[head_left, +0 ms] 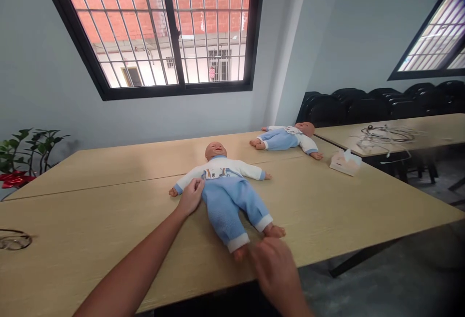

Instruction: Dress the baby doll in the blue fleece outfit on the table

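A baby doll (216, 152) lies on its back on the table, its head toward the window and its feet toward me. It wears a white top (240, 166) with an animal face on the front and light blue pants (227, 200) with white cuffs. My left hand (192, 197) is closed at the doll's waist, its curled fingers on the side edge of the pants. Just beside the doll's feet is my right hand (274, 266), smeared by motion. Its fingers cannot be made out, nor whether it touches a foot.
A second doll (283, 137) in like clothes lies at the far right of the table (319, 220). Near it stands a tissue box (346, 163). Cables (388, 135) lie on another table, with black chairs (327, 108) behind. A coiled cable (16, 239) and a plant (29, 150) are at left.
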Demonstrator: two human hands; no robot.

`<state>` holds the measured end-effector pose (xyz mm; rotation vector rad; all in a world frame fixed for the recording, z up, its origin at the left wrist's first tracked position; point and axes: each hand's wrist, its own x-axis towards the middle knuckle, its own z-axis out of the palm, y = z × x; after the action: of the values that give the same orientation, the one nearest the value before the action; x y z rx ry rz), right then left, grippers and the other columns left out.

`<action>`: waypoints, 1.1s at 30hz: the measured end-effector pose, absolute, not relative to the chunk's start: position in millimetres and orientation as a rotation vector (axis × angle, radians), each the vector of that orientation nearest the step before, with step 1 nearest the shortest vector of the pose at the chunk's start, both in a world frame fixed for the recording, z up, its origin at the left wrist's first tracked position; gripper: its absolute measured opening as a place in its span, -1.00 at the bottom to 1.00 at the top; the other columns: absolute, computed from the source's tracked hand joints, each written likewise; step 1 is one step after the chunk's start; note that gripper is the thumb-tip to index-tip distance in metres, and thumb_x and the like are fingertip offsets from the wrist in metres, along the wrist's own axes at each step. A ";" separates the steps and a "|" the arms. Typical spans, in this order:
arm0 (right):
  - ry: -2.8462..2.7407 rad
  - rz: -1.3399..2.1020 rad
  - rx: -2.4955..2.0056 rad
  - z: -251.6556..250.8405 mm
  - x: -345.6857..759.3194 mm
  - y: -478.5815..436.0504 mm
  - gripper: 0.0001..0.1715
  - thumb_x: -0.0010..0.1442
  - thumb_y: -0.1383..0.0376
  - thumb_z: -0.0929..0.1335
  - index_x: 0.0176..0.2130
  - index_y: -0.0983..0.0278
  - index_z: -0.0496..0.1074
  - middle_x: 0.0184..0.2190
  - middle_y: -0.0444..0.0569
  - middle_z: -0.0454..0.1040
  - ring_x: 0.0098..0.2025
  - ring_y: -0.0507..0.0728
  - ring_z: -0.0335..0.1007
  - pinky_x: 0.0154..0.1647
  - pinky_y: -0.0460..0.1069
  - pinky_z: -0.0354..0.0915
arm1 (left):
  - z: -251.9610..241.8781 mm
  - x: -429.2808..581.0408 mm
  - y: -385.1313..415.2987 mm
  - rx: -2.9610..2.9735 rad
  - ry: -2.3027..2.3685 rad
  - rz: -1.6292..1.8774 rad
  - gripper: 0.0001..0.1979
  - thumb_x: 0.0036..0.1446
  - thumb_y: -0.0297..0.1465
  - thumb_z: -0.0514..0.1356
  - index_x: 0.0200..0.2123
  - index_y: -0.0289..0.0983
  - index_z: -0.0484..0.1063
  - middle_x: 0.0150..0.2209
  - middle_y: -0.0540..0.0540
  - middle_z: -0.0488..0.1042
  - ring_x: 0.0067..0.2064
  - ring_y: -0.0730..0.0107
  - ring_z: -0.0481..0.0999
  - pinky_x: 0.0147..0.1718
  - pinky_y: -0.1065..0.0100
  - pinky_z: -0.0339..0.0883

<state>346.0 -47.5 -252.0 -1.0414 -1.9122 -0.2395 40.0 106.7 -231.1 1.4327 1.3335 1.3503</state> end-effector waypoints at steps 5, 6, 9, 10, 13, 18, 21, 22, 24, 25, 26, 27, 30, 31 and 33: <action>-1.973 -0.021 -1.232 -261.9 303.5 -71.4 -0.61 0.30 0.24 0.40 0.10 0.18 0.36 -0.01 0.11 0.48 -0.03 0.29 0.51 -0.07 0.16 0.50 | -240.1 29.2 87.9 1.438 1.092 1.146 -0.58 0.15 -0.01 0.31 -0.19 -0.26 0.57 -0.21 -0.12 0.62 -0.15 0.14 0.56 -0.08 0.21 0.41; -1.946 -0.020 -1.269 -264.2 299.8 -69.4 -0.59 0.27 0.26 0.40 0.10 0.18 0.35 0.00 0.12 0.49 -0.02 0.31 0.51 -0.07 0.18 0.50 | -241.6 28.8 87.4 1.421 1.054 1.152 -0.54 0.16 0.01 0.30 -0.12 -0.26 0.55 -0.14 -0.14 0.62 -0.11 0.14 0.57 -0.06 0.21 0.41; -1.899 0.058 -1.352 -267.1 295.0 -58.3 -0.51 0.20 0.35 0.39 0.12 0.21 0.35 0.01 0.13 0.53 0.01 0.34 0.52 -0.02 0.23 0.49 | -244.5 30.4 88.9 1.368 0.967 1.196 -0.46 0.21 0.05 0.24 0.04 -0.24 0.47 -0.01 -0.19 0.61 -0.02 0.13 0.59 0.03 0.17 0.41; -1.889 0.109 -1.369 -265.4 294.8 -54.2 -0.50 0.18 0.36 0.37 0.12 0.23 0.36 0.00 0.13 0.55 0.01 0.34 0.54 0.00 0.23 0.48 | -244.3 31.2 89.5 1.358 0.946 1.197 -0.45 0.21 0.05 0.24 0.06 -0.25 0.46 0.02 -0.21 0.60 0.00 0.12 0.59 0.05 0.15 0.42; -1.833 0.324 -1.376 -248.0 297.0 -42.9 -0.55 0.20 0.28 0.34 0.09 0.27 0.43 -0.06 0.12 0.61 -0.04 0.31 0.58 0.00 0.19 0.49 | -239.6 32.6 87.9 1.352 0.862 1.142 -0.43 0.17 -0.01 0.32 0.11 -0.25 0.46 0.11 -0.25 0.57 0.11 0.04 0.56 0.16 0.08 0.37; -1.490 0.600 -1.393 -185.0 308.2 -21.2 -0.57 0.22 0.00 0.36 -0.08 0.25 0.50 -0.27 0.05 0.64 -0.27 0.25 0.60 -0.23 0.07 0.49 | -228.8 41.5 74.9 1.416 0.760 1.002 -0.25 0.09 -0.11 0.41 0.30 -0.19 0.33 0.23 -0.27 0.48 0.28 -0.01 0.44 0.26 0.02 0.31; -1.325 0.830 -1.317 -149.3 314.5 -6.7 -0.53 0.20 -0.07 0.37 -0.17 0.26 0.49 -0.41 0.01 0.60 -0.42 0.21 0.54 -0.44 0.00 0.43 | -229.9 56.0 72.5 1.584 0.883 0.945 -0.38 0.08 -0.13 0.41 0.18 -0.22 0.47 0.13 -0.28 0.56 0.19 -0.05 0.52 0.18 0.01 0.38; -1.310 0.882 -1.296 -140.7 316.5 -3.1 -0.53 0.20 -0.08 0.37 -0.20 0.27 0.48 -0.45 -0.01 0.58 -0.47 0.18 0.51 -0.48 -0.01 0.41 | -231.3 61.0 74.3 1.622 0.937 0.950 -0.47 0.07 -0.14 0.41 0.07 -0.23 0.55 0.07 -0.26 0.60 0.13 -0.06 0.55 0.15 0.00 0.39; -1.325 0.903 -1.294 -128.6 320.9 0.3 -0.53 0.18 -0.08 0.39 -0.23 0.27 0.50 -0.49 -0.04 0.56 -0.52 0.15 0.46 -0.52 -0.02 0.37 | -234.0 68.6 81.8 1.648 1.041 0.996 -0.66 0.03 -0.18 0.41 -0.16 -0.23 0.62 -0.06 -0.20 0.66 0.03 -0.09 0.58 0.13 -0.03 0.39; -1.347 0.879 -1.307 -124.7 323.7 -0.4 -0.53 0.18 -0.08 0.40 -0.23 0.28 0.51 -0.49 -0.04 0.56 -0.53 0.15 0.46 -0.52 -0.03 0.37 | -234.9 70.7 87.2 1.656 1.096 1.027 -0.73 0.02 -0.19 0.41 -0.25 -0.22 0.62 -0.12 -0.17 0.67 0.00 -0.10 0.58 0.11 -0.03 0.39; -1.369 0.842 -1.324 -121.8 326.9 -2.8 -0.53 0.17 -0.07 0.40 -0.23 0.28 0.52 -0.49 -0.04 0.57 -0.52 0.15 0.47 -0.51 -0.03 0.37 | -235.3 71.6 93.2 1.661 1.152 1.062 -0.77 0.01 -0.21 0.40 -0.31 -0.22 0.60 -0.17 -0.15 0.67 -0.02 -0.10 0.57 0.10 -0.02 0.38; -1.391 0.799 -1.339 -119.8 330.5 -6.8 -0.54 0.17 -0.07 0.41 -0.22 0.27 0.53 -0.48 -0.03 0.58 -0.50 0.16 0.49 -0.48 -0.02 0.38 | -235.3 71.4 99.7 1.663 1.205 1.098 -0.81 0.01 -0.24 0.39 -0.36 -0.22 0.58 -0.20 -0.14 0.67 -0.03 -0.10 0.56 0.09 0.00 0.38; -1.427 0.702 -1.370 -118.4 342.2 -25.3 -0.52 0.15 -0.07 0.41 -0.19 0.26 0.54 -0.41 0.00 0.63 -0.41 0.20 0.55 -0.39 -0.02 0.42 | -233.6 67.0 117.3 1.647 1.338 1.194 -0.89 0.03 -0.32 0.34 -0.40 -0.23 0.54 -0.22 -0.18 0.65 -0.04 -0.07 0.53 0.05 0.07 0.35; -1.430 0.693 -1.377 -119.8 345.6 -32.3 -0.51 0.15 -0.08 0.41 -0.17 0.26 0.54 -0.39 0.01 0.64 -0.38 0.21 0.56 -0.37 -0.01 0.43 | -233.0 65.4 121.5 1.638 1.368 1.215 -0.91 0.04 -0.35 0.33 -0.40 -0.25 0.53 -0.23 -0.20 0.64 -0.05 -0.06 0.52 0.04 0.08 0.35; -1.454 0.680 -1.398 -126.0 350.2 -45.3 -0.50 0.15 -0.09 0.41 -0.15 0.25 0.53 -0.34 0.03 0.65 -0.35 0.22 0.58 -0.35 -0.01 0.45 | -232.3 63.3 126.2 1.620 1.400 1.234 -0.93 0.03 -0.38 0.31 -0.41 -0.27 0.53 -0.23 -0.22 0.63 -0.06 -0.04 0.51 0.04 0.09 0.33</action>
<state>350.2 -45.3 -126.0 -1.3984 -1.4538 0.6805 63.3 126.2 -232.3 1.6200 1.4001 1.2335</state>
